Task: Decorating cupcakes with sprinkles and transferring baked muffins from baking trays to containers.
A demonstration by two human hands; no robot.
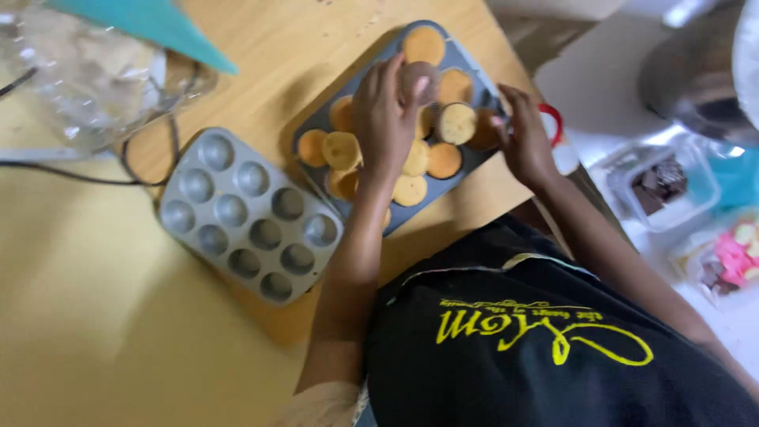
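The work surface is a light wooden table (95, 316); its near-left area lies bare, giving open room for movement. The table's right edge runs diagonally past the person's dark apron (538, 356), and beyond that edge a white surface (601, 87) carries clutter.

Nearest on the table sits an empty grey muffin tin (249, 215), set at an angle, all cups vacant; it lies just beside the second tin without clear contact. The filled muffin tin (474, 67) sits farther along, close to the table's right edge, holding golden-brown cupcakes (444, 160), some standing in cups and some tilted.

The left hand (383, 119) extends over the filled tin, forearm crossing its near edge; the fingers are closed around one cupcake (417, 77), lifted above the far cups. The right hand (522, 138) is at the tin's right edge; its fingers are curled at the rim beside a red-handled object (553, 119), but whether they grip anything cannot be told.

At far left lie a clear plastic bag (79, 79), a teal sheet (158, 24) and a dark cable (138, 162). At far right stand a clear container of dark pieces (668, 186), pink items (735, 257) and a metal bowl (696, 71).
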